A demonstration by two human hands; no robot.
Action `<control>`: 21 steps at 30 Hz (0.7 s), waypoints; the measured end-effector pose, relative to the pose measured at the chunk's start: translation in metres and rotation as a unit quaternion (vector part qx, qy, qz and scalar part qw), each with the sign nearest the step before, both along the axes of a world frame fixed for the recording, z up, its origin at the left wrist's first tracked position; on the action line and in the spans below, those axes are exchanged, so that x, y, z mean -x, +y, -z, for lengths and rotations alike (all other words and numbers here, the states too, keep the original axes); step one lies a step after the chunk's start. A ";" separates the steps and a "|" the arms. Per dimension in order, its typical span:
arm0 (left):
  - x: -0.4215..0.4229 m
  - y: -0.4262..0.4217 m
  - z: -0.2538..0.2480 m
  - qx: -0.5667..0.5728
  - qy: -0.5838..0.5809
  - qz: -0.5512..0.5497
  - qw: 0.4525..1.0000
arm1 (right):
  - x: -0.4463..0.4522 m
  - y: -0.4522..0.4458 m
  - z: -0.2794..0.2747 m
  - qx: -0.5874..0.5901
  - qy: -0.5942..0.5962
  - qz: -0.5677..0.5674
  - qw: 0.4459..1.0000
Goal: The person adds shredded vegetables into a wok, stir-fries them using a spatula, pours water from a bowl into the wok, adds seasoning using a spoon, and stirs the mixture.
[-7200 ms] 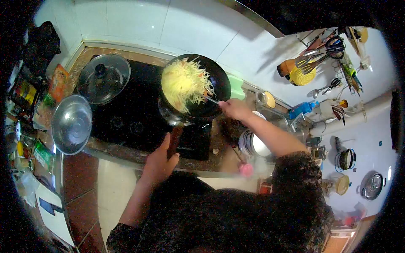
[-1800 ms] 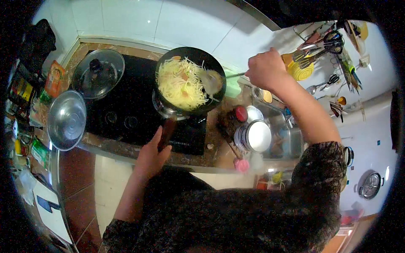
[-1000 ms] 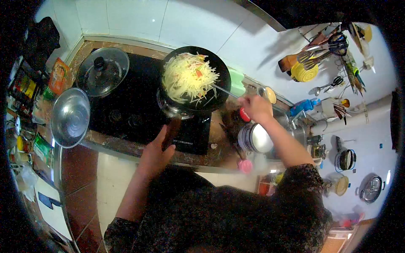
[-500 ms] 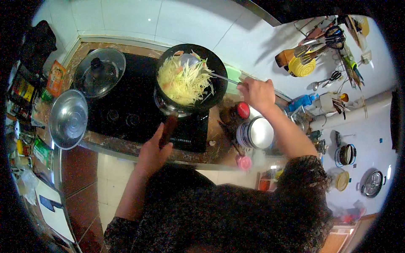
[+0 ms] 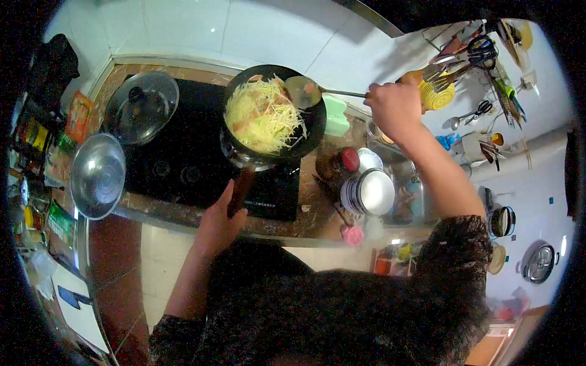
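A dark wok (image 5: 314,131) stands on the right side of the black stove, its wooden handle (image 5: 242,189) pointing toward me. My left hand (image 5: 221,222) is closed around that handle. Pale yellow-green shreds (image 5: 259,116), with a few orange-pink pieces among them, fill much of the wok. My right hand (image 5: 394,107) grips the far end of a long metal-handled spatula (image 5: 302,93). Its broad head is over the wok's upper right part, at the edge of the shreds, with a small pinkish bit showing on it.
On the stove's left lies a glass lid (image 5: 141,107), with a metal basin (image 5: 97,177) beside it. Right of the wok are a red-capped jar (image 5: 349,160), a white enamel pot (image 5: 375,192), a pink-topped container (image 5: 352,235) and a green carton (image 5: 336,116). Utensils hang on the right wall.
My right hand has moved right and slightly up, drawing the spatula head out of the shreds to the wok's right side. The left hand stays on the handle.
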State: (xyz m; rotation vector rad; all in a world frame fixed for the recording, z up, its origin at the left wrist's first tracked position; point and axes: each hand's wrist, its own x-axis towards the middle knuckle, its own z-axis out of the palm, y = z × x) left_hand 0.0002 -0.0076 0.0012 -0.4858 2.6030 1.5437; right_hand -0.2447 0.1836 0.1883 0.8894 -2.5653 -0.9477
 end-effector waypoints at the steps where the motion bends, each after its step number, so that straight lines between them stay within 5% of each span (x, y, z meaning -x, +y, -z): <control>1: 0.000 0.000 -0.002 -0.026 -0.006 -0.008 1.000 | -0.002 -0.007 -0.001 -0.063 0.016 -0.014 0.998; 6: 0.000 -0.001 0.007 -0.015 0.021 -0.007 1.000 | -0.003 -0.039 0.011 -0.191 -0.081 0.032 0.978; 10: 0.000 -0.006 0.003 -0.016 0.026 0.010 0.999 | 0.036 -0.027 0.040 -0.161 -0.099 0.048 0.981; 12: 0.002 -0.005 0.002 -0.036 0.020 0.011 0.999 | 0.054 -0.020 0.063 -0.002 -0.136 0.112 0.984; 21: 0.001 -0.004 0.007 -0.041 0.000 0.002 0.999 | 0.048 0.018 0.057 0.096 -0.051 -0.198 0.974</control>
